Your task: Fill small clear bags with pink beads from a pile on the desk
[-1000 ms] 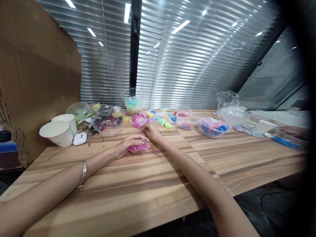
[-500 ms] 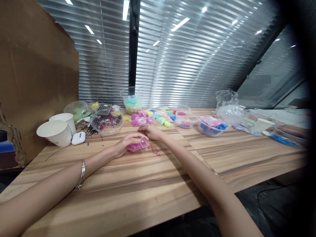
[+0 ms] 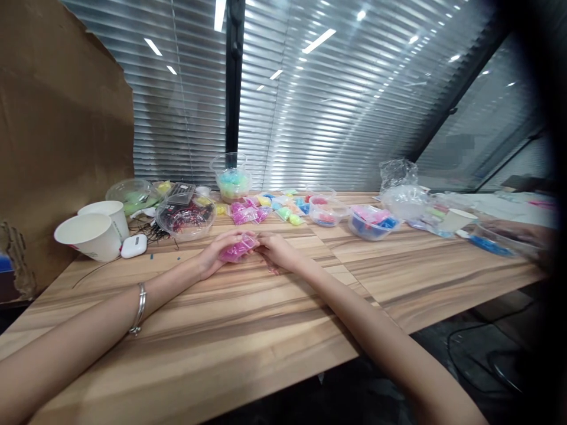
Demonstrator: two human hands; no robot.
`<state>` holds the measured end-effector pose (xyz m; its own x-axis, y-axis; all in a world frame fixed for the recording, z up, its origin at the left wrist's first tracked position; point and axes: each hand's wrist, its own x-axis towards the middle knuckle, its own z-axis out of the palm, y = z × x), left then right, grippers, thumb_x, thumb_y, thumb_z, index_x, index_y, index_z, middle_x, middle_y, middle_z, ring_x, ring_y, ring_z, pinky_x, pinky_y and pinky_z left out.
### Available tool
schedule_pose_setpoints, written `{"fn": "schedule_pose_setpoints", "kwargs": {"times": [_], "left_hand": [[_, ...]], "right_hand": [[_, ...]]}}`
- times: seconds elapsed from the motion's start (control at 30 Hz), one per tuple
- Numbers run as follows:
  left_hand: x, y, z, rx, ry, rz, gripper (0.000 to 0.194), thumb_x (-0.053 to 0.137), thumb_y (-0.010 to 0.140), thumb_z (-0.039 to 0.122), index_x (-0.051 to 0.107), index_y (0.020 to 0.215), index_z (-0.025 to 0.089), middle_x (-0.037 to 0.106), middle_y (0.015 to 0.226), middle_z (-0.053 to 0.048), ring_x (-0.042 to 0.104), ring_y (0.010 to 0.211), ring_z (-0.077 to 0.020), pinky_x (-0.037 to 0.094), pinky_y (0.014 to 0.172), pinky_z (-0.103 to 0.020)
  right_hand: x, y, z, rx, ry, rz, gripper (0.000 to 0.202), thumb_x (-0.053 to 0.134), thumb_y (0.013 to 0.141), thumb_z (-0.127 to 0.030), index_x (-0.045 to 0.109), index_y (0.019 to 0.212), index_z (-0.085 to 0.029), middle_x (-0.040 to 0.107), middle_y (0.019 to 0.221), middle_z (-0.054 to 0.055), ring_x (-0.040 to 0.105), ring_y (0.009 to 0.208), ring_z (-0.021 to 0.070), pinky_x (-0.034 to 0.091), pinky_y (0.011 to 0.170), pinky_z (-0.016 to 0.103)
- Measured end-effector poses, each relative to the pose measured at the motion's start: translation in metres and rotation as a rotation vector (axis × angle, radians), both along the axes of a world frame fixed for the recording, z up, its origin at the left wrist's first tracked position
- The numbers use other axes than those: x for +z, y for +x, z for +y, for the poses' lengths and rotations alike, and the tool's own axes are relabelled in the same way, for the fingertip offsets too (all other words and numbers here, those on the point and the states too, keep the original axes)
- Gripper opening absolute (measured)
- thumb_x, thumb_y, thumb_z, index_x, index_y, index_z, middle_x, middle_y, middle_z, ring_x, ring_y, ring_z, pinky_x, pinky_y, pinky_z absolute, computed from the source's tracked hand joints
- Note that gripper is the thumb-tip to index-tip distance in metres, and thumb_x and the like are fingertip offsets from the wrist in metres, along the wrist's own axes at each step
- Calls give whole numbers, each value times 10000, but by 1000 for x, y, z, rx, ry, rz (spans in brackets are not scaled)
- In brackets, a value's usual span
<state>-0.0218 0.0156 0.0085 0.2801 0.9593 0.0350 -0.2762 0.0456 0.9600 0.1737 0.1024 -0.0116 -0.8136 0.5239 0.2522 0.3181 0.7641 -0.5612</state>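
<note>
My left hand [image 3: 218,252] is closed around a small clear plastic bag [image 3: 238,249] with bright pink contents. At the bag's right edge, the curled fingertips of my right hand [image 3: 277,250] pinch what looks like its rim. Some small reddish-pink pieces [image 3: 273,270] lie on the wooden table just below my right hand, partly covered by it. Beyond both hands rests a pile of similar pink bags [image 3: 248,212]. What the pink contents are is too small to make out.
Along the back stand a clear cup of blue and yellow bits [image 3: 233,184], a round tub with dark wires [image 3: 186,219], and a tub of blue and pink bags [image 3: 372,224]. Paper cups [image 3: 86,236] and a white earphone case [image 3: 133,246] are at left, beside a cardboard sheet [image 3: 66,118].
My right hand has drawn back from near the pink pile to the held bag's edge. My left hand has raised and tilted the bag slightly. The view has shifted a little.
</note>
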Motion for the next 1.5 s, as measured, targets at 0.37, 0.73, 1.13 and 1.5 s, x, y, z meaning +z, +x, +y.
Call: {"fn": "schedule_pose_setpoints", "kwargs": {"times": [0.37,0.73,1.13,1.5], "left_hand": [[-3,-2,5,188,46,-14,450,696,733,331,568,1151,228,620,1148,-64,609,951,-172,473,769,-254],[-11,1,9,127,216,111,543,774,656,232,560,1155,225,570,1247,-77,490,1205,-231,407,983,-333],[-10,1,9,110,246,143,512,762,674,245,580,1152,230,569,1261,-75,474,1231,-247,353,1060,-405],[-9,3,7,113,184,81,495,753,689,272,582,1150,218,616,1180,-83,553,1127,-226,402,991,-357]], "right_hand": [[3,-16,-17,-194,-50,228,154,493,722,-30,588,756,-146,606,693,25,526,661,145,407,644,252],[17,-15,-19,-2,-262,704,134,617,837,-297,651,888,-177,656,918,42,607,890,168,489,830,301],[27,-2,-20,49,-118,602,134,601,862,-244,688,951,-195,679,975,49,626,926,172,488,854,310],[36,1,-25,-10,-49,537,172,556,885,-237,684,993,-200,671,1007,52,611,945,177,477,859,317]]}}
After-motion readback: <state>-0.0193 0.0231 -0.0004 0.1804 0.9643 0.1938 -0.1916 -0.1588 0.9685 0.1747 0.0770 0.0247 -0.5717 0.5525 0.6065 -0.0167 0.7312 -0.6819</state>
